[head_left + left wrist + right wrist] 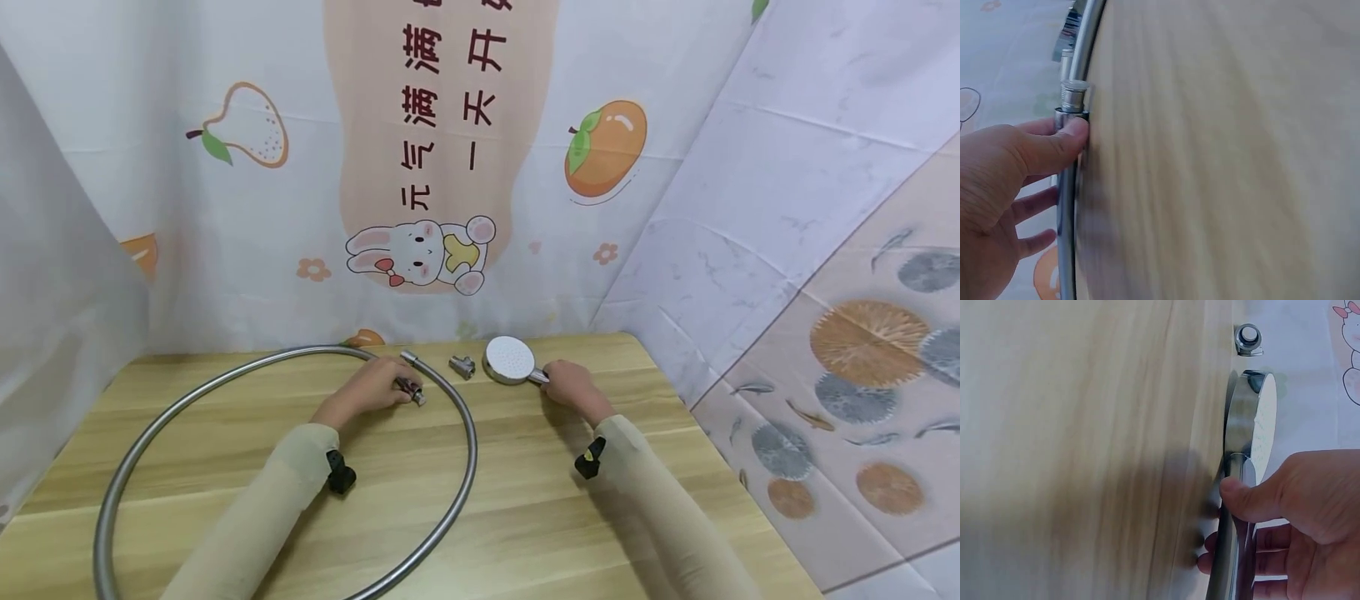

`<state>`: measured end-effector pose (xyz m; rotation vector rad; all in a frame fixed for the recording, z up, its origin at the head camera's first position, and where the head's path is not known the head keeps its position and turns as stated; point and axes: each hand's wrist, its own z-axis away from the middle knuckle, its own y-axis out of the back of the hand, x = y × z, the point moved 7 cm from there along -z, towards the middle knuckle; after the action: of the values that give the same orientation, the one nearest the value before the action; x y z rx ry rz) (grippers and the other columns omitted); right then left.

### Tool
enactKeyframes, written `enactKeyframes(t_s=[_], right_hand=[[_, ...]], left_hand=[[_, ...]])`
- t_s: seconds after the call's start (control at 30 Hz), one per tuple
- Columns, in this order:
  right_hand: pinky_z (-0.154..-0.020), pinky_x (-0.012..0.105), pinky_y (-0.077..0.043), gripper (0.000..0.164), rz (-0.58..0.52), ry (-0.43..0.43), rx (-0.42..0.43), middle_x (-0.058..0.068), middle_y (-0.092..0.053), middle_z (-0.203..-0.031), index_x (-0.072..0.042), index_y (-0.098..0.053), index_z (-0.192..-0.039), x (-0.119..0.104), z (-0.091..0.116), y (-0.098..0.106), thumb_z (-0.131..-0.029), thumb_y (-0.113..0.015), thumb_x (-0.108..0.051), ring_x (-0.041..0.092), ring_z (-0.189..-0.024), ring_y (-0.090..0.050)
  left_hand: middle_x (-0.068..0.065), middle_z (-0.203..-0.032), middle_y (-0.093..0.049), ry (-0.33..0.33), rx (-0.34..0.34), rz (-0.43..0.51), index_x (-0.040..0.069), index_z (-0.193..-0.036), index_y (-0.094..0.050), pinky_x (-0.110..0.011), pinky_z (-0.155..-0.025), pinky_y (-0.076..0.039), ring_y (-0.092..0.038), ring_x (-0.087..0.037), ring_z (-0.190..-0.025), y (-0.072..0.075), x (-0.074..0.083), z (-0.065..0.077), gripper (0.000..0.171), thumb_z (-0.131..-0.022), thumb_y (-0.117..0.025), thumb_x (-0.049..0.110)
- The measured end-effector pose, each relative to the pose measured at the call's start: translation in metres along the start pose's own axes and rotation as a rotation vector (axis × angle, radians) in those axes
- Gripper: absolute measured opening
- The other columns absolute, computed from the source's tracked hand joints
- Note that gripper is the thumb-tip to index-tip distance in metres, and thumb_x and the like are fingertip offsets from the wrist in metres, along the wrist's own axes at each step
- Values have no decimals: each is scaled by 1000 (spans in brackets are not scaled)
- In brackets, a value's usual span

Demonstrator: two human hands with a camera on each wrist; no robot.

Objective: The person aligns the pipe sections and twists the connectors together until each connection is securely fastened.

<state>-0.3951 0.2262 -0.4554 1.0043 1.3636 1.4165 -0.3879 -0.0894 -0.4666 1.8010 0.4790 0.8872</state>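
Note:
My left hand [375, 386] pinches one metal end [417, 397] of a shower hose near the table's back. In the left wrist view, the thumb and a finger are at the hose's collar [1072, 120], and a clear ring [1075, 85] shows at its tip. Just beyond that hand lies the hose's other end [409, 357]. The grey metal hose [474, 446] loops widely over the table. On the right, my right hand [572, 387] grips the handle [1232, 550] of a shower head [510, 360], whose white face points up. Between the hands lies a small metal fitting [462, 367].
A wood-patterned table [525, 517] carries everything. Printed cloth [247, 217] hangs directly behind its back edge, and further cloth [765, 208] stands along the right side. The hose loop passes around and beneath the left forearm.

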Motion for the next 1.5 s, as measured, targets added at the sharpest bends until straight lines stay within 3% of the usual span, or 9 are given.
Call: enactKeyframes(t_s=[0.2,0.33,0.7,1.07,1.5], right_hand=[[-58,41,-48,20,18,-31,-4,8,-63,-76,-8,-61,-73,-1,-6,-5,-90,-71,-12,21,-65,-54],[-57,39,-47,19,18,-53,-8,8,-64,-76,-8,-62,-74,-1,-8,-8,-89,-73,-11,21,-65,-54],[-56,36,-44,16,-12,-148,-24,7,-61,-75,-7,-64,-76,1,-7,-6,-89,-72,-10,20,-65,-53],[-57,40,-49,13,18,-145,3,10,-66,-79,-6,-66,-80,-1,-9,-2,-86,-76,-12,22,-66,-57],[-56,35,-42,14,-18,-187,-61,7,-61,-75,-7,-61,-75,2,-14,0,-81,-73,-11,21,-65,-52]], left_hand=[[1,-100,-71,78,-43,79,17,-103,-81,-40,-85,-56,-67,-15,-91,-2,-8,-6,22,-82,-86,14],[2,-100,-68,128,-81,107,20,-98,-80,-38,-84,-55,-64,-13,-91,-3,-11,-10,21,-80,-87,13],[1,-102,-68,146,-58,115,20,-97,-80,-43,-89,-54,-65,-17,-93,-4,-12,-16,19,-81,-87,14],[3,-95,-69,144,27,128,18,-94,-80,-41,-87,-54,-64,-15,-89,-7,-13,-12,19,-78,-89,13],[4,-94,-66,136,16,72,20,-92,-79,-44,-89,-51,-64,-17,-89,-6,-11,-19,15,-80,-88,20]])
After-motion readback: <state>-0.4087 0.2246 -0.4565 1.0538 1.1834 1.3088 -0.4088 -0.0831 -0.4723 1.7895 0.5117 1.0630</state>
